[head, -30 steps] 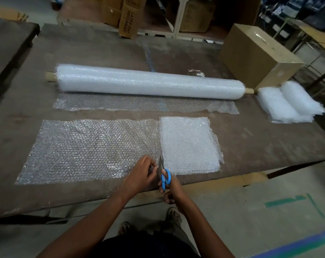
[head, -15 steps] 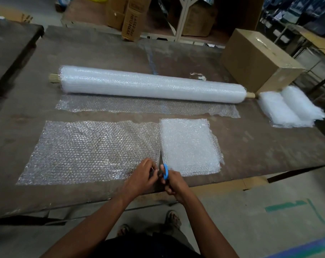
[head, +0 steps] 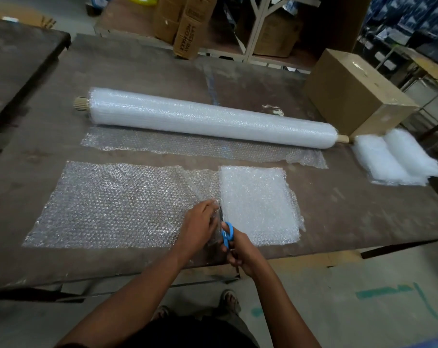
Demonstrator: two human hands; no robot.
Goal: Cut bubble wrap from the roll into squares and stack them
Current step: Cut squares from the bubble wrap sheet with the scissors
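A long roll of bubble wrap (head: 210,119) lies across the brown table (head: 142,71), with a loose strip (head: 203,146) in front of it. Nearer me lies a cut sheet of bubble wrap (head: 112,204). A stack of cut squares (head: 258,204) covers its right end. My right hand (head: 240,249) grips blue-handled scissors (head: 226,233), whose blades point away from me into the sheet along the stack's left edge. My left hand (head: 200,227) holds the sheet's near edge just left of the blades, lifting it a little.
A cardboard box (head: 356,94) stands at the table's back right. Two white bundles of bubble wrap (head: 396,159) lie beside it near the right edge. Another table (head: 17,64) is on the left. Boxes and shelving stand behind. My feet are under the near edge.
The scissors have advanced a little further into the sheet, away from me. My left hand has moved forward with them and lifted the sheet's edge.
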